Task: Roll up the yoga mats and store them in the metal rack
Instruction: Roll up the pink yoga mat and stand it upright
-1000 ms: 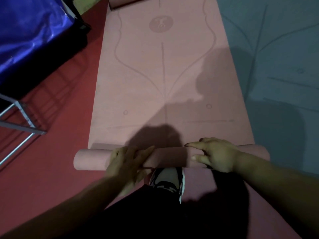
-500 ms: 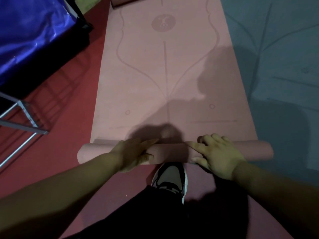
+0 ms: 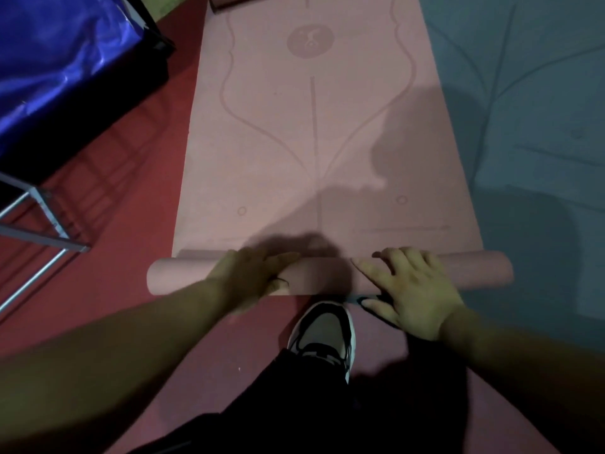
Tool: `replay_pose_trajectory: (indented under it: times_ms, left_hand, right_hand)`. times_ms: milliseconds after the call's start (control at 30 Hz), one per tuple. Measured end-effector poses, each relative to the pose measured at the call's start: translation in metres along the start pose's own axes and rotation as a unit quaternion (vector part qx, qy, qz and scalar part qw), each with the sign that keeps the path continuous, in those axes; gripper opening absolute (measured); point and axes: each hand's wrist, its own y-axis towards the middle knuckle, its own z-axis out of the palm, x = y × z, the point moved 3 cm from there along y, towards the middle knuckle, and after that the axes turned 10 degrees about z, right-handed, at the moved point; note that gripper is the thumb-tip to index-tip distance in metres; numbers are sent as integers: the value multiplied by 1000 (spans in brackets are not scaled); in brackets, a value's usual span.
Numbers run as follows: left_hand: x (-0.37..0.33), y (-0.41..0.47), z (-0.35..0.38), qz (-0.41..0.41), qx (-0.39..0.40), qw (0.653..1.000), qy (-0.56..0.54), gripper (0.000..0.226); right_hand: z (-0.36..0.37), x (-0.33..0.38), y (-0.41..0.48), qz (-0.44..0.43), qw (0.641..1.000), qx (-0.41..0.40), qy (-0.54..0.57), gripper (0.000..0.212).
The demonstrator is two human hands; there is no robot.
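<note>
Two mats on the floor: one pink mat, part-rolled, mid-floor; one teal mat, flat, along the right edge. One more pink roll at the far edge. Two hands: left hand, right hand. One shoe. One metal frame and one blue sheet, left edge.

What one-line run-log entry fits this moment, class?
step: roll-up | left hand: presses rolled end of pink yoga mat | right hand: same | rest of mat: flat
</note>
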Motion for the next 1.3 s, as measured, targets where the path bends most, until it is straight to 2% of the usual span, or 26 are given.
replay_pose_trajectory:
  times_ms: [100, 200, 233, 300, 400, 500, 567, 633, 733, 833, 933, 1000, 1067, 1133, 1200, 1300]
  left_hand:
    - [10, 5, -11, 24, 44, 997, -57, 65]
    - [10, 3, -7, 11, 75, 996, -44, 65]
    - [6, 0, -4, 1, 68, 998, -16, 67]
    - [-5, -7, 2, -28, 2, 999, 39, 72]
    - [-25, -18, 19, -75, -93, 992, 46, 80]
    - [-28, -14, 26, -100, -95, 989, 51, 80]
    - [-16, -6, 14, -79, -55, 994, 53, 77]
    - [2, 5, -4, -36, -3, 999, 30, 75]
    - [21, 19, -27, -3, 46, 997, -61, 66]
    - [21, 20, -28, 1, 57, 995, -76, 66]
    - [17, 14, -17, 2, 17, 1000, 7, 69]
    - [9, 6, -7, -43, -20, 997, 55, 75]
    - [-7, -2, 8, -100, -65, 992, 46, 78]
    - [-19, -4, 19, -122, -107, 986, 43, 77]
    - [-9, 3, 13, -115, -98, 987, 57, 73]
    - [16, 16, -15, -60, -46, 996, 45, 64]
  right_hand:
    - [2, 2, 3, 27, 1000, -7, 4, 64]
    - [0, -4, 18, 25, 998, 59, -18, 65]
    - [-3, -6, 22, 22, 995, 92, -27, 67]
    - [-7, -9, 31, 18, 991, 126, -31, 69]
    - [-9, -13, 45, 19, 985, 169, -12, 65]
    - [-11, -16, 55, 22, 979, 203, 6, 65]
    - [-10, -16, 52, 39, 980, 193, 17, 68]
    - [-12, -12, 40, 62, 991, 116, 12, 71]
    - [-6, -5, 19, 73, 997, 7, 1, 69]
    - [-3, -5, 23, 83, 997, 6, 0, 65]
    - [-6, -9, 35, 81, 995, 61, -16, 68]
    - [-12, -11, 44, 73, 992, 98, -41, 72]
    - [-19, -15, 58, 70, 987, 138, -40, 66]
    - [-23, -18, 68, 61, 983, 173, -26, 63]
    - [-23, -18, 66, 66, 985, 161, -21, 64]
    - [-11, -7, 42, 100, 993, 56, -31, 71]
